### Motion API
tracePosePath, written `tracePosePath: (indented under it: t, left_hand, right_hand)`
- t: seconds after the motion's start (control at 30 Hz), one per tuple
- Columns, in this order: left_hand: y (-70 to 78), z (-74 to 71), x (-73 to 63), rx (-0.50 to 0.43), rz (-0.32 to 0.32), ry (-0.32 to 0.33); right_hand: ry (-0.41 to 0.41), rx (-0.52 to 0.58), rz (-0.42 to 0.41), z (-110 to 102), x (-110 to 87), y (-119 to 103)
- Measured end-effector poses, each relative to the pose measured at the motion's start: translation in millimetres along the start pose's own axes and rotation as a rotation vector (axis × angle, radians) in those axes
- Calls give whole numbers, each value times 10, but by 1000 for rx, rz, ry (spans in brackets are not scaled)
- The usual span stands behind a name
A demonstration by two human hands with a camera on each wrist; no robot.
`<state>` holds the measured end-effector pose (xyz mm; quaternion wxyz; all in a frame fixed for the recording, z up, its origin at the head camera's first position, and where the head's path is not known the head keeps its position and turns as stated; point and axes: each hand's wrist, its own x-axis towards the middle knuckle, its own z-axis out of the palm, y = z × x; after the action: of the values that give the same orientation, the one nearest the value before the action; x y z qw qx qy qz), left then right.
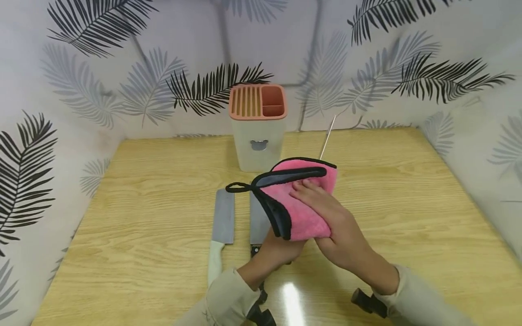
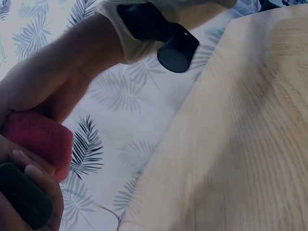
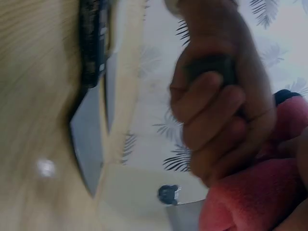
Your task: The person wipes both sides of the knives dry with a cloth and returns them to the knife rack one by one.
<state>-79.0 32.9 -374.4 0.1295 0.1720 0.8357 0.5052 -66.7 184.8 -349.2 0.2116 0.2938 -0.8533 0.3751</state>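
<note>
My left hand point(image 1: 282, 250) grips the dark handle point(image 3: 211, 67) of a knife, fingers curled round it in the right wrist view. A strip of the knife's blade point(image 1: 327, 138) shows nearly edge-on past the cloth in the head view. My right hand point(image 1: 336, 222) holds a folded pink cloth point(image 1: 303, 224) with black trim and a hanging loop against that blade, fingers spread over its top. The cloth hides the middle of the blade. Below it on the table lie a cleaver point(image 1: 223, 217) with a pale handle and a black-handled knife point(image 1: 258, 217), partly covered in this view.
A white knife holder point(image 1: 261, 145) with an orange slotted top stands near the back of the wooden table point(image 1: 163, 181). Leaf-patterned fabric point(image 1: 261, 40) hangs behind and at the sides.
</note>
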Motion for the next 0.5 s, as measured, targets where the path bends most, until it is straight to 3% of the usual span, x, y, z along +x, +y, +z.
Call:
tracePosePath:
  t: [0.17, 0.5]
  left_hand:
    - [-32, -11, 13, -135, 43, 0]
    - [-74, 23, 14, -165, 62, 13]
  right_hand:
    - [66, 16, 13, 17, 7, 94]
    - [191, 23, 51, -67, 210, 333]
